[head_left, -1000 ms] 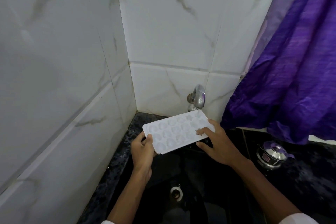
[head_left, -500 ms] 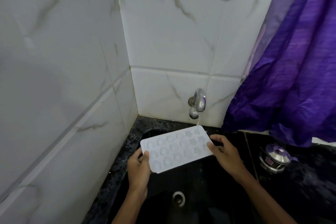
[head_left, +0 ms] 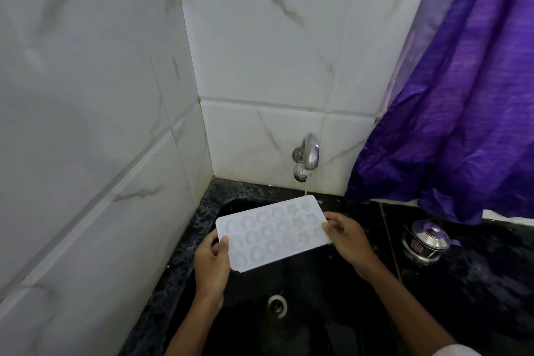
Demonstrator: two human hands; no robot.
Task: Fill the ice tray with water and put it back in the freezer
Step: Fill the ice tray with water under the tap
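Head view. We count one white plastic ice tray (head_left: 271, 235) with three rows of moulded round and star cells, held above one black sink basin (head_left: 318, 318). Two hands are present. The fingers of the left hand (head_left: 212, 263) grasp the tray's left short edge, thumb on top. Those of the right hand (head_left: 348, 240) grasp the right edge. One chrome wall tap (head_left: 307, 156) drops a thin water stream (head_left: 305, 189) at the tray's far right corner. One lidded steel pot (head_left: 424, 243) stands well apart on the black speckled worktop (head_left: 179, 269). Open basin lies beneath the tray, and the tiled wall is near its left end.

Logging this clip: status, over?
Left hand, right hand grip tray ends. Tap stream hits tray's far corner, over sink. Nothing blocking.
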